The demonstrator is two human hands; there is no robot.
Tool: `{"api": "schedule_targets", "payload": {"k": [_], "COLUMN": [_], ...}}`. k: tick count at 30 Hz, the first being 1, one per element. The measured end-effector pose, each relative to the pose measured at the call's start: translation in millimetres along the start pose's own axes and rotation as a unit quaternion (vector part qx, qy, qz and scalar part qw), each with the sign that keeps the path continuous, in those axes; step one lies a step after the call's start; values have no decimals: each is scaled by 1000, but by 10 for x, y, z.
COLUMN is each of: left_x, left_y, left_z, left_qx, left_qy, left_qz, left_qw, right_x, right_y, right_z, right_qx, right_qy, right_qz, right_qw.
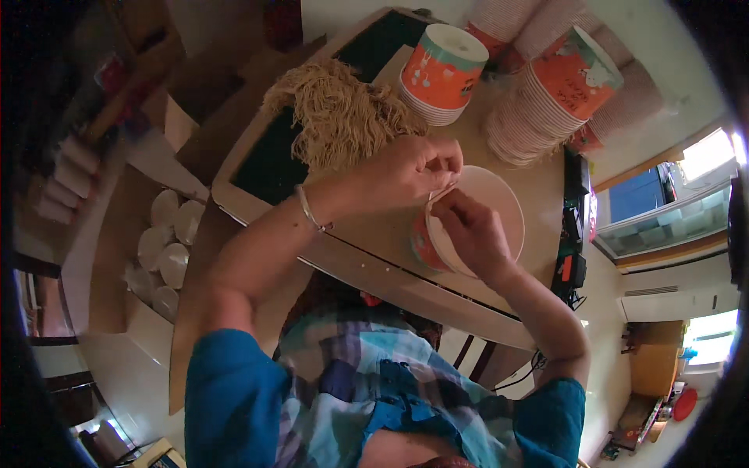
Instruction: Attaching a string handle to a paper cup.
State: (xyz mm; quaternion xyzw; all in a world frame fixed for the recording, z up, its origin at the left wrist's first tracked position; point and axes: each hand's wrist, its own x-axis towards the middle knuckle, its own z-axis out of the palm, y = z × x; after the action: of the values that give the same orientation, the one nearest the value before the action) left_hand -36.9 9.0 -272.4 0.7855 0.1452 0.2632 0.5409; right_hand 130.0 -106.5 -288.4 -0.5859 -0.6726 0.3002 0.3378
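A paper bucket (pixel 511 204), white inside with an orange and green print outside, lies tipped on the table with its mouth toward me. At the left side of its rim, my left hand (pixel 425 165) is closed in a pinch; what lies between its fingertips is too small to make out. My right hand (pixel 474 234) reaches across the bucket's mouth, its fingers closed on the same stretch of rim, close to the left fingertips. A loose heap of tan cords (pixel 335 109) lies just beyond my left hand.
Nested stacks of matching orange buckets stand at the back, one stack (pixel 445 74) behind my hands and a taller one (pixel 558 90) to its right. Small black devices (pixel 573 234) line the table's right edge. An open cardboard box (pixel 117 257) with several white rolls sits at left.
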Motion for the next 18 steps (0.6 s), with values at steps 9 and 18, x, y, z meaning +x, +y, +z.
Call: {"api": "schedule_targets", "payload": {"k": [9, 18], "left_x": [187, 276], "left_y": [30, -11], "left_z": [-102, -82], "left_qx": [83, 90], "left_qy": [-114, -140], "left_qz": [29, 39], "left_qw": [990, 985], "right_x": [-53, 1], "right_y": [-221, -350], "right_z": [-100, -229], "right_qx": [-326, -493], "right_qy": [16, -90], "right_qz": [-239, -204], "right_qw": [915, 841]}}
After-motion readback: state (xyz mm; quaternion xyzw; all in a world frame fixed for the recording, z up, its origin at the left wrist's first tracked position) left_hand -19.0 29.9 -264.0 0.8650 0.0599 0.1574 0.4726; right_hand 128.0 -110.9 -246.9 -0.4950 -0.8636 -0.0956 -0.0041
